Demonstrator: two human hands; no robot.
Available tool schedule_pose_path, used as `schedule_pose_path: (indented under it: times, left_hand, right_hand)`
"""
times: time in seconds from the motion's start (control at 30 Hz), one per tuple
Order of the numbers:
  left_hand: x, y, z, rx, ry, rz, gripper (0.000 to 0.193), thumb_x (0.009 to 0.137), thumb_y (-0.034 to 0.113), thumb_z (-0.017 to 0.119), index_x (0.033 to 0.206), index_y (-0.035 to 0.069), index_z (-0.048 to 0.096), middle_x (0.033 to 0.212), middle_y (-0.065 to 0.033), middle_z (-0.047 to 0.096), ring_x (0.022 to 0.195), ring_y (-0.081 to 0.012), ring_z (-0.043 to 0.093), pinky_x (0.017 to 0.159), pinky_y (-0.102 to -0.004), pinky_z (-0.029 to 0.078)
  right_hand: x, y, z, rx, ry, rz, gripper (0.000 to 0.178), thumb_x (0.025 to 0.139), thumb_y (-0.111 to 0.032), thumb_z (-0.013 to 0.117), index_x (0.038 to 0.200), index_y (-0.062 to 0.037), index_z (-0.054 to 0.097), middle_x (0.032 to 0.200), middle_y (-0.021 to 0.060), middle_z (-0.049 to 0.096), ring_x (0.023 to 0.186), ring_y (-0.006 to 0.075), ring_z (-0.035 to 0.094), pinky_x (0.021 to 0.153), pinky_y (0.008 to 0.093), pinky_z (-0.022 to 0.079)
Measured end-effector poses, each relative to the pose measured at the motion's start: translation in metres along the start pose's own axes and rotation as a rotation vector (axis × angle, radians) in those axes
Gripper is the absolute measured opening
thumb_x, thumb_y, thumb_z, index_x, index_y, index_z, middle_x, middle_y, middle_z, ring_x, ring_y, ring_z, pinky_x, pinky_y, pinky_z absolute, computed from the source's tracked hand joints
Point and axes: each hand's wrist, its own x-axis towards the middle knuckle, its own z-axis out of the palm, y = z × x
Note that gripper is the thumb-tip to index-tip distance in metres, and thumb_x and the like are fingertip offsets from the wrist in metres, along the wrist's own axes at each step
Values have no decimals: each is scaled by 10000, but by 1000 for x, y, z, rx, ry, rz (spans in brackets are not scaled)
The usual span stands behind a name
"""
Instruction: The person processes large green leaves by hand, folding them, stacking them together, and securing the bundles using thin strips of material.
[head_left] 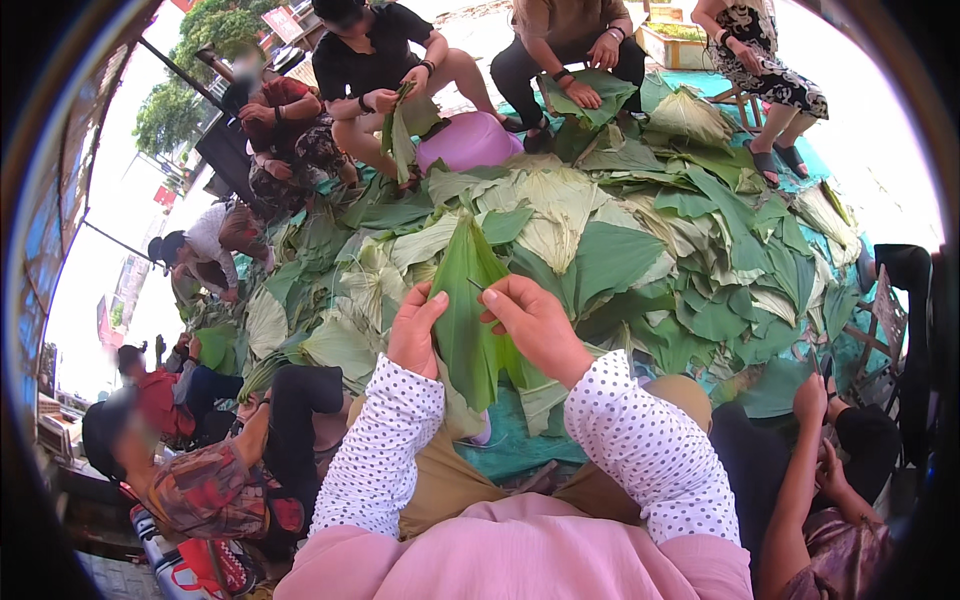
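A large green lotus leaf [462,330], folded lengthwise, stands upright in front of me. My left hand [416,326] is closed on its left edge, thumb on the near face. Just right of the leaf, my right hand [532,322] pinches a thin dark piece [475,284] between thumb and forefinger; whether this is a bit of stem or a small tool, I cannot tell. Its tip points at the leaf. Beyond my hands spreads a broad heap of lotus leaves [610,262], some darker green, others pale and folded into fans.
Several people sit or crouch around the heap, one holding a folded leaf [402,135]. A purple basin [468,142] stands behind the heap. Teal sheeting [500,440] lies beneath the leaves. At the right, a neighbour's hands [812,400] are close to my right side.
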Motion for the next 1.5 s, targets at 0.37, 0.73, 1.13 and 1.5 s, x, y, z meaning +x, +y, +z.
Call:
schedule_pose_path:
  times: [0.37, 0.73, 1.13, 1.5]
  left_hand:
    - [-63, 7, -1, 232, -207, 7, 581, 864, 57, 613, 1382, 53, 350, 1246, -102, 546, 1151, -185, 516, 1002, -332, 399]
    - [-51, 3, 15, 377, -68, 135, 286, 938, 70, 555, 1214, 2, 534, 1118, -49, 620, 992, -108, 574, 876, -266, 461]
    - [-50, 3, 26, 139, 80, 74, 191, 956, 118, 495, 1111, 22, 552, 1010, -50, 640, 864, -125, 628, 756, -266, 520]
    - [-55, -8, 20, 221, 135, 91, 169, 966, 137, 513, 1096, 49, 575, 932, 13, 630, 743, -44, 556, 636, -205, 439]
  right_hand:
    - [-3, 18, 6, -40, -22, -58, 148, 973, -167, 546, 997, -24, 576, 869, 0, 608, 766, 75, 562, 709, 238, 469]
    - [-15, 17, 8, -389, 44, -379, 131, 913, -124, 630, 968, -7, 614, 797, -21, 589, 706, 40, 502, 613, 219, 435]
    - [-23, 5, 7, -443, 60, -376, 122, 852, -130, 636, 874, -10, 621, 761, 130, 622, 651, 232, 585, 615, 345, 473]
    - [-21, 12, 10, -552, 51, -370, 136, 827, -146, 629, 841, -13, 606, 780, 158, 620, 689, 318, 606, 629, 393, 482]
